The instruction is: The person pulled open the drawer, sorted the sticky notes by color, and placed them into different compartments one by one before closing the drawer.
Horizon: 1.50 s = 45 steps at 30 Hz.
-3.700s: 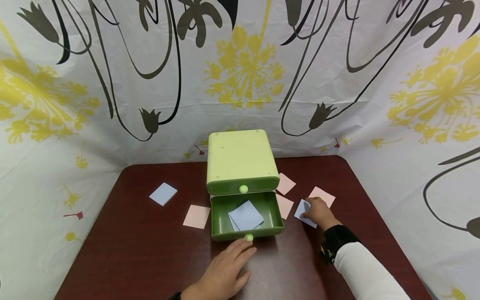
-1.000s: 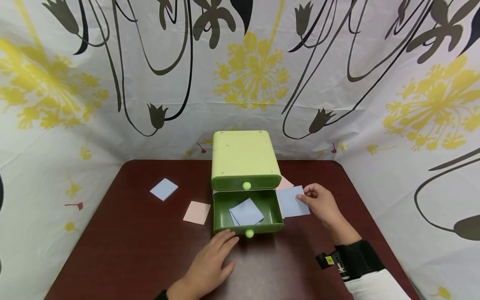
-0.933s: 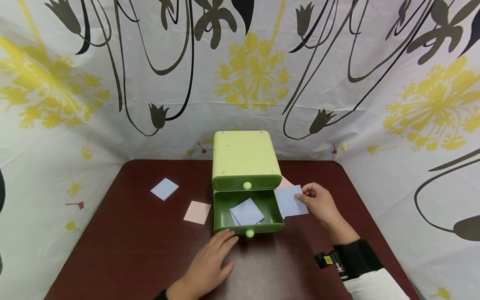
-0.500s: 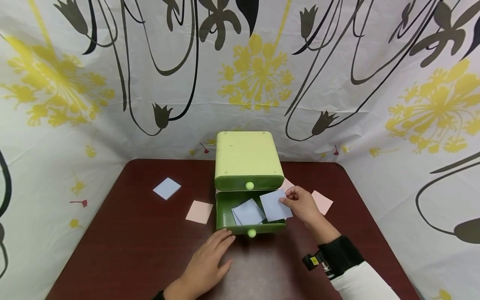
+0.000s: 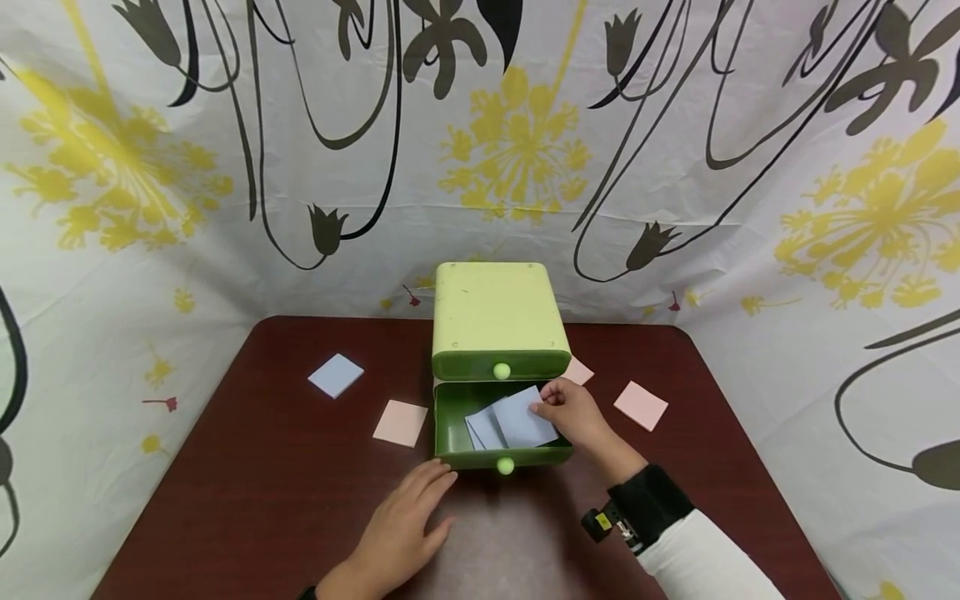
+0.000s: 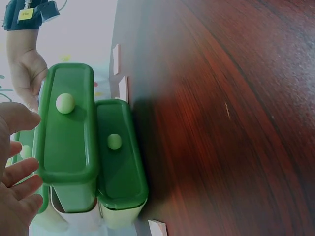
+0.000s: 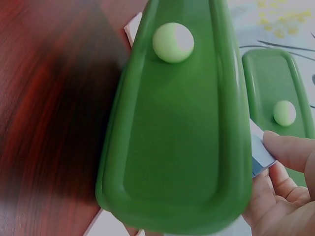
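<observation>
Now | right grip (image 5: 573, 414): pinching flat, square blue paper (image 5: 521, 419) | drawer (image 5: 542, 456): glossy green, round-knobbed

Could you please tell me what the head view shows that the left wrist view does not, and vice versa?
Only the head view shows the inside of the open drawer, with blue notes lying in it, and another blue note left of the cabinet.

Only the left wrist view shows the closed bottom drawer, beneath the open one.

Both show the open drawer's front, pink notes, the table, the left hand and right hand.
</observation>
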Each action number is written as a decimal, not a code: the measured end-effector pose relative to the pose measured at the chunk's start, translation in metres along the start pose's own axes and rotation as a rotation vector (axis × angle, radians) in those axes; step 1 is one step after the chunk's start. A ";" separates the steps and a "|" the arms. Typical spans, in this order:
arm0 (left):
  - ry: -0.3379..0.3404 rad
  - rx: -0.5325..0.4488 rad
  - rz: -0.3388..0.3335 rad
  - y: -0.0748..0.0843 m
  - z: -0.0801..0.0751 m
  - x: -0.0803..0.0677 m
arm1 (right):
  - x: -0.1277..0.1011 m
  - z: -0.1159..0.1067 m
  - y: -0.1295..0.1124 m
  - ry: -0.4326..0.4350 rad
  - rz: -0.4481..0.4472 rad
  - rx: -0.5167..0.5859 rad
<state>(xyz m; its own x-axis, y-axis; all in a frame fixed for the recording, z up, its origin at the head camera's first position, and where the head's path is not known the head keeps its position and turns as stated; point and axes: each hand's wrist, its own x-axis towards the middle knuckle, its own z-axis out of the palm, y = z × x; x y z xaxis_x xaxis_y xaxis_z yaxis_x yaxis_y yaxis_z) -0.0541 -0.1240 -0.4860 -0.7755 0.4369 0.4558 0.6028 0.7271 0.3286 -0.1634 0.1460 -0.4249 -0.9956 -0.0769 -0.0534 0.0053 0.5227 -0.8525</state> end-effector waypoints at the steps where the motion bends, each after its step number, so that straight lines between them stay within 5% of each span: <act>1: -0.006 -0.004 -0.008 -0.001 0.000 -0.001 | 0.001 0.002 -0.001 -0.005 -0.003 -0.001; 12: 0.035 0.035 -0.045 -0.013 -0.003 -0.006 | 0.009 0.019 -0.003 -0.058 0.034 -0.009; 29: 0.147 0.101 -0.145 -0.060 -0.009 -0.013 | 0.007 0.020 -0.003 -0.066 0.012 -0.117; 45: 0.090 0.093 -0.227 -0.069 -0.018 -0.010 | -0.009 0.023 -0.010 -0.059 -0.086 -0.306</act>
<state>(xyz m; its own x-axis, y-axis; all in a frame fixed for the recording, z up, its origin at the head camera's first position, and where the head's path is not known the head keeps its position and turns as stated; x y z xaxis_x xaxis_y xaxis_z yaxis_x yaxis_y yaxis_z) -0.0843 -0.1881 -0.4990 -0.8664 0.2113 0.4525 0.3924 0.8485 0.3551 -0.1521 0.1222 -0.4276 -0.9840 -0.1766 -0.0257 -0.1160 0.7425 -0.6597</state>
